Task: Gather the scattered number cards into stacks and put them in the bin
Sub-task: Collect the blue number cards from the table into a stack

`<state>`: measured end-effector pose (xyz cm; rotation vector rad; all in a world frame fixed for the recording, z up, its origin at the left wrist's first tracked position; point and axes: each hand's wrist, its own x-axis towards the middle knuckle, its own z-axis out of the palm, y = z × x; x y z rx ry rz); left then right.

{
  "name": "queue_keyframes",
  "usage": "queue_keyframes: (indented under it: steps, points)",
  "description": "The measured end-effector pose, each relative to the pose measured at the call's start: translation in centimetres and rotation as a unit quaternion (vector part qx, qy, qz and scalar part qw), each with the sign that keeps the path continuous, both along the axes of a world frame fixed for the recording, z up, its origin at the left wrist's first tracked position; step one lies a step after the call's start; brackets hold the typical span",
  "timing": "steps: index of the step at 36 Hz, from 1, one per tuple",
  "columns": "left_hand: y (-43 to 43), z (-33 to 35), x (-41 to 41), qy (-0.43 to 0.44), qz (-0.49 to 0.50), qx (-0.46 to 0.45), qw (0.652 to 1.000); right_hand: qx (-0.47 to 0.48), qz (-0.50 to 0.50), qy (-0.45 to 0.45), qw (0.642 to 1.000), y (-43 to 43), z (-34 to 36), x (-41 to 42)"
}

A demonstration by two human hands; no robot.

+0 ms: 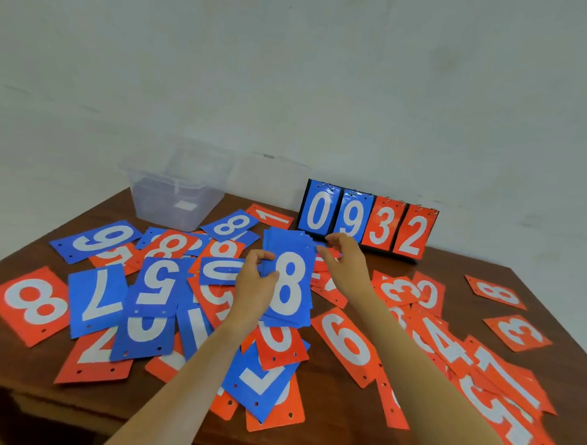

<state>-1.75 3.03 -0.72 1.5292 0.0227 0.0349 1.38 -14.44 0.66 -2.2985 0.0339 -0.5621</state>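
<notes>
My stack of blue number cards (289, 279), an 8 on top, is held just above the middle of the table, over the litter of loose cards. My left hand (254, 284) grips its left edge, thumb across the face and fingers curled behind. My right hand (346, 261) has its fingertips bent in at the stack's upper right corner. I cannot tell whether they pinch the stack itself or a card just behind it.

I judge this to be the gathering step, with the blues being squared into one pile and most of the job still ahead. Next the edges need tapping flush. Then comes either another blue card, such as the 7 (97, 301) or the 9 (96, 240) to my left, or a carry to the clear plastic bin (175, 197), which stands at the table's far left, well apart from my hands. What it already holds I cannot make out.

Red cards lie thick on the right, among them a 6 (347, 345) just beside the stack. A red 8 (29, 305) sits near the left edge. A flip scoreboard (368, 220) reading 0932 stands at the back of the dark brown wooden table (458, 263), against a pale, plain wall (325, 72).
</notes>
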Motion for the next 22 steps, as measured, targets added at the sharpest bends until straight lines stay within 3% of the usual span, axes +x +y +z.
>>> queue_keyframes:
  steps: [4,8,16,22]
  points:
    - [0.5,-0.8,1.7,0.0,0.035,0.013,0.999,-0.151,-0.011,0.171,0.974,-1.6,-3.2,3.5]
    - [0.6,-1.6,3.3,0.011,0.047,0.03,0.998,-0.219,-0.008,0.266,0.939,-1.8,-4.6,5.9]
    - [0.0,-2.3,5.0,0.026,0.055,0.076,0.995,-0.316,0.013,0.327,0.89,-1.8,-6.1,7.0]
    - [-0.2,-2.4,4.9,0.024,0.052,0.087,0.995,-0.335,0.028,0.306,0.891,-1.7,-6.6,3.4]
